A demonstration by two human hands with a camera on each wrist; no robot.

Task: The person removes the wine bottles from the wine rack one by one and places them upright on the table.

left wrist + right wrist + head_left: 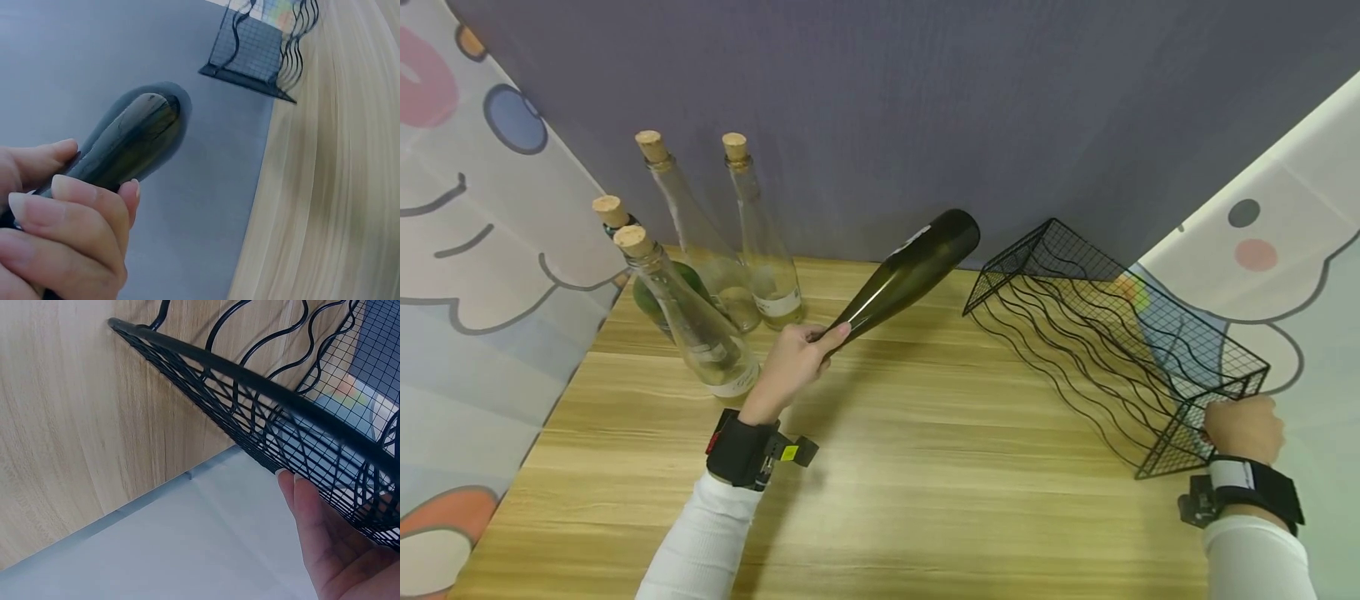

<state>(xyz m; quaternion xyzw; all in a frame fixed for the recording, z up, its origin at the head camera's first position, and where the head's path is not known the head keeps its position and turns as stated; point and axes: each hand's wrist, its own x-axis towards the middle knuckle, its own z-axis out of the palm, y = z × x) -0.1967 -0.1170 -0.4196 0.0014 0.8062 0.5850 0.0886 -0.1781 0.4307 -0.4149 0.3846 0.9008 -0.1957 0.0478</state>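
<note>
My left hand (790, 367) grips a dark green glass bottle (917, 258) by its neck. The bottle is held aslant over the table, its base pointing up and to the right. In the left wrist view, thumb and curled fingers (69, 219) wrap the neck, hiding its mouth. At the right, a black wire wine rack (1202, 354) with wavy rails stands on the wood. My right hand (1247, 427) holds the near end of this rack. The right wrist view has fingertips (300, 487) against its mesh end panel, with part of the hand showing through the mesh.
Several corked bottles stand at the left of the wooden table (925, 483), among them a clear one (700, 333) in front and a green one (688, 279) partly behind it. A dark grey wall (880, 125) rises at the back; cartoon-print sheets (1262, 217) flank both sides.
</note>
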